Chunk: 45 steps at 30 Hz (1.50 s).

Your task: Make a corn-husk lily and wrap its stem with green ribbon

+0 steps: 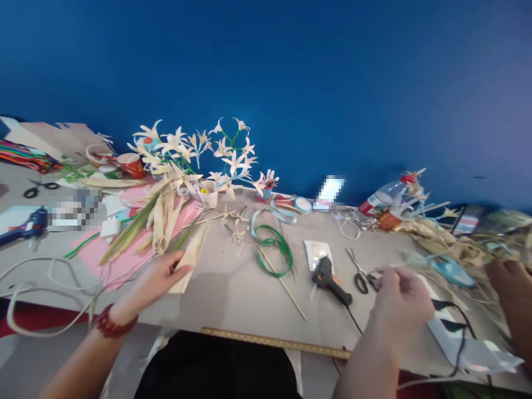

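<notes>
My left hand (160,280) is closed with its thumb over a pale dried corn husk strip (192,257), which lies flat at the table's near side. Just beyond it spreads a bundle of cream and green husks (164,221) on pink paper (100,252). My right hand (401,296) is raised at the right with fingers curled together; whatever is in them, if anything, is hidden. Its fingertips overlap one handle loop of the black scissors (361,275), and I cannot tell whether they grip it. A black glue gun (330,280) lies left of the scissors on a small white packet (315,252).
Husk flowers (178,144) stand in cups along the blue wall. Green ribbon (285,257) and a thin stick (288,291) lie mid-table. A plastic bottle (384,197), a white power strip (446,335) and another person's hand (509,277) are at right. A blue glue gun (35,224) and cable (54,332) lie left.
</notes>
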{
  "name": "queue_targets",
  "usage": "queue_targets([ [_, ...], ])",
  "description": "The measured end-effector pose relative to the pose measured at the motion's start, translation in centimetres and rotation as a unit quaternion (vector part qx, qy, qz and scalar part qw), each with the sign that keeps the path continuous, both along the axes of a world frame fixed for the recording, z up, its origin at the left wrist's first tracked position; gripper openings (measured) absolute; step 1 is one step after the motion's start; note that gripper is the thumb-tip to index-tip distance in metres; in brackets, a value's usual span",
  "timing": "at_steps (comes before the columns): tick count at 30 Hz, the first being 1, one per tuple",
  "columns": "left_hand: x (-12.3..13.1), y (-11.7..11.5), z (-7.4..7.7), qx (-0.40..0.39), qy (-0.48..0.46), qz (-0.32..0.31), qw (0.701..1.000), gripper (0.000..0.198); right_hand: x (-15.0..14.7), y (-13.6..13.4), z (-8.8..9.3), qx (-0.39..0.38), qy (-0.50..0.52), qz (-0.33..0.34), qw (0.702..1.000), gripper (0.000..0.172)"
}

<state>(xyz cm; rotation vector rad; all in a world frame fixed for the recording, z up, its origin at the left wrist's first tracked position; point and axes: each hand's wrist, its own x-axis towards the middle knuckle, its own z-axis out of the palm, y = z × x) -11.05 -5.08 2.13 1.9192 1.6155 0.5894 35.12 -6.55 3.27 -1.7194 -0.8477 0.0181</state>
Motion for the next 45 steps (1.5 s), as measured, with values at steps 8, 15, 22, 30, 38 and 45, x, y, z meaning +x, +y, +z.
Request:
queue_targets([
  [8, 4.3, 2.3, 1.5, 0.158, 0.021, 0.069, 0.985, 0.026, -12.8, -0.6, -2.5, -0.067, 0.239, 0.36, 0.9, 0.026],
  [15, 13.1, -0.2, 1.0, -0.041, -0.26, -0.116, 0.958, 0.023, -16.2, -1.1, -2.2, -0.064, 0.273, 0.427, 0.86, 0.023],
  [22, 13.6, -0.2, 0.8, -0.177, -0.398, -0.117, 0.893, 0.025, -16.4, -1.5, -1.5, -0.08, 0.315, 0.441, 0.837, 0.023],
  [30, 13.2, -0.4, 0.6, -0.174, -0.415, -0.102, 0.887, 0.021, -16.4, -1.4, -1.5, -0.097, 0.308, 0.457, 0.828, 0.018],
  [38, 13.4, -1.1, 0.6, -0.057, -0.312, -0.069, 0.946, 0.016, -16.9, -1.2, -1.4, -0.073, 0.274, 0.477, 0.832, 0.02],
  [45, 13.3, -1.2, 0.4, -0.139, -0.421, -0.069, 0.894, 0.023, -16.6, -1.1, -1.3, -0.089, 0.302, 0.517, 0.796, 0.022],
])
